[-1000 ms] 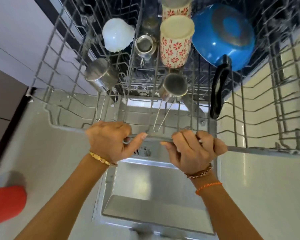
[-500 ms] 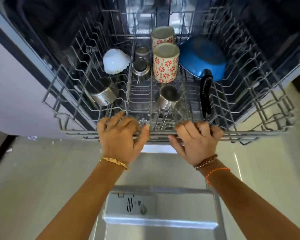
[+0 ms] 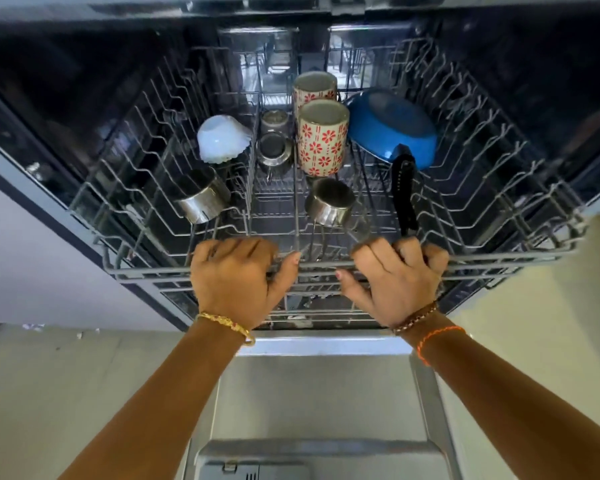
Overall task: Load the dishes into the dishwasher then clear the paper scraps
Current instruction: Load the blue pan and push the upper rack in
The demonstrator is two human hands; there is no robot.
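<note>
Both hands, left [image 3: 234,271] and right [image 3: 397,275], grip the rack [image 3: 499,263] front rail. Since a second ago it has slid mostly into the dishwasher, carrying cups [image 3: 322,138] and pan [image 3: 392,128]. Loading looks nearly finished.

The rack [image 3: 499,263] holds bare tines along its left and right sides — open room for a hand. Its middle is crowded: white bowl [image 3: 222,142], steel cups [image 3: 201,199], floral mugs [image 3: 322,138], and blue pan [image 3: 392,128] — whose black handle [image 3: 405,195] reaches toward the rack's front rail.
</note>
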